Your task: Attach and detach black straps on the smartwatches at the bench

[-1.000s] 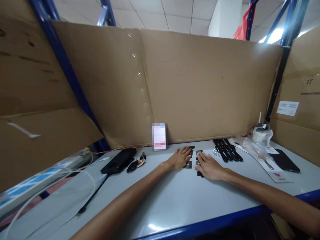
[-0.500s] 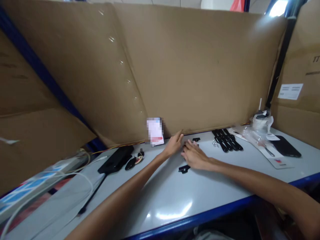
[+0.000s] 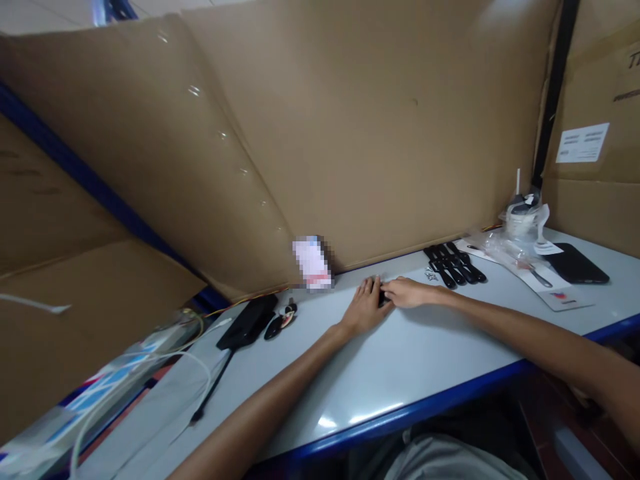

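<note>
My left hand lies flat on the grey table, palm down, fingers stretched out. My right hand reaches in from the right with its fingers extended towards the left hand. Their fingertips almost meet over some small black parts, mostly hidden beneath the fingers. Neither hand grips anything that I can see. A row of black strips lies just right of my right hand, with a few small silver screws beside them.
A cardboard wall closes the back of the table. At right are a plastic bag with a tool, a wrapped white container and a black phone. At left lie a black case, a key fob and white cables.
The view has tilted down and shifted. Both hands moved from lying apart over scattered black pieces to fingertips close together; the black piece loose on the table half a second ago no longer shows.
</note>
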Available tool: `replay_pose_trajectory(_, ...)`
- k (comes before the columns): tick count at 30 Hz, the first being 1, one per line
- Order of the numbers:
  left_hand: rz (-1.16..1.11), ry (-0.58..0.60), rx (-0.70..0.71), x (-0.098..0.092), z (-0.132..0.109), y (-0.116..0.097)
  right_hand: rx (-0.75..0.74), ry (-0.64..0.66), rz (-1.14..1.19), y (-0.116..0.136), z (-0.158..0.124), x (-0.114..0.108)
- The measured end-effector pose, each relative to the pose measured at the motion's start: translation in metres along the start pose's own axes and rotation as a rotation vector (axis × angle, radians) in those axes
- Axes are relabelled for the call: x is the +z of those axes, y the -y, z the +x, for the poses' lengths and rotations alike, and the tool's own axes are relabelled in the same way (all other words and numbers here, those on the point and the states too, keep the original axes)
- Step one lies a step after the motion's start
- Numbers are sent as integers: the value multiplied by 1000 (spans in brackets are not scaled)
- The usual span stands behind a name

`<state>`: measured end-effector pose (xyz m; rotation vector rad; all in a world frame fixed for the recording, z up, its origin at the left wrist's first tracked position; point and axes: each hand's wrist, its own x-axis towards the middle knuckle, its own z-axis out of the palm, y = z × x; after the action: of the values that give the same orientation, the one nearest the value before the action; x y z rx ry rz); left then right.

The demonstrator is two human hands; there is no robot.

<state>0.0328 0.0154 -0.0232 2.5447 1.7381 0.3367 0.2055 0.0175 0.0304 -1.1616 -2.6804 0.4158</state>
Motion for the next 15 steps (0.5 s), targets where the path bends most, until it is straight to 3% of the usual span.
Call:
replay_pose_trajectory(2, -36, -13, 126, -5, 11, 8, -52, 29, 57, -7, -9, -16)
replay_pose_trajectory(3, -66, -20, 169, -7, 15, 11, -4, -1, 55, -14, -14, -25)
replay_pose_trajectory(6, -116, -48, 190, -9, 24, 14, 266, -277, -113, -37, -31, -53)
replay_pose_trajectory(7, -118, -41, 195, -9, 27, 14, 347, -300, -162, -44, -37, -58)
replay_pose_trajectory(12, -53, 13, 96, 3, 40, -6, 489, -56, -181, -52, -47, -54)
replay_pose_trajectory(15, -26, 29, 98, 10, 50, -26, 480, -32, -185, -40, -42, -41)
